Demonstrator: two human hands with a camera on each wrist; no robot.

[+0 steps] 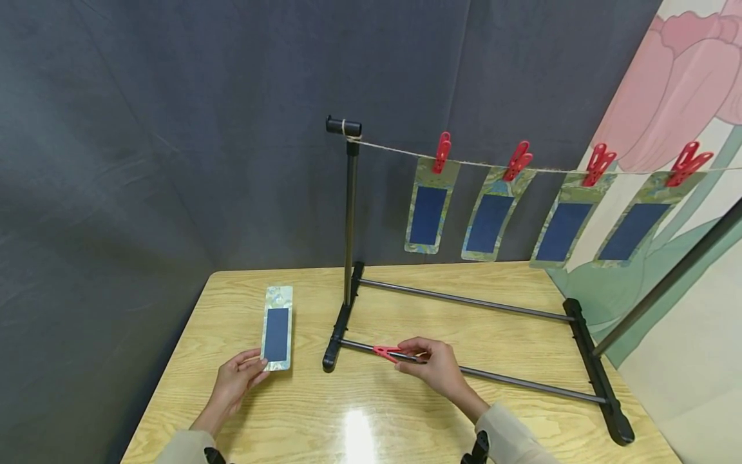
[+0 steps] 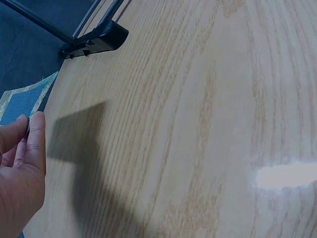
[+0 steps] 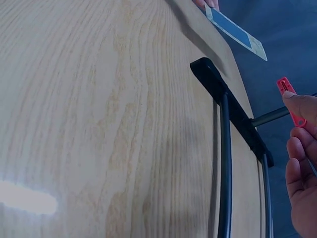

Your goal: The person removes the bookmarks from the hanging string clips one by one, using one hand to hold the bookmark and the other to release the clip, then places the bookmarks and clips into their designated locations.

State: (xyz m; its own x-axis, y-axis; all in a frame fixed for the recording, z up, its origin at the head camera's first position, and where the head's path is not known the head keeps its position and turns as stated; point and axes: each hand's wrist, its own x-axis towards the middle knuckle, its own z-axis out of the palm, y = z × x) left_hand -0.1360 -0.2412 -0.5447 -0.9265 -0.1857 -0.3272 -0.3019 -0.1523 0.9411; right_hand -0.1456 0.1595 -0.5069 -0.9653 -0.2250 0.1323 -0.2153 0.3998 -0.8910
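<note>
My left hand point(image 1: 236, 381) pinches the lower edge of a flat card point(image 1: 277, 328) with a dark blue panel and a pale patterned border, upright above the left part of the table. The same card point(image 2: 25, 101) shows at the left edge of the left wrist view. My right hand point(image 1: 431, 367) pinches a red clothespin point(image 1: 387, 352) between thumb and fingers, over the rack's near bar. In the right wrist view the clothespin point(image 3: 292, 101) points away from the palm. Several similar cards, one of them the leftmost card point(image 1: 428, 216), hang from a string point(image 1: 394, 149), each under a red clothespin.
A black metal rack point(image 1: 351, 219) stands on the wooden table point(image 1: 301, 419), its string tied to the left post's top. Two low bars join its feet. The right post point(image 1: 672, 277) slants toward the right edge. A dark grey curtain point(image 1: 174, 129) hangs behind.
</note>
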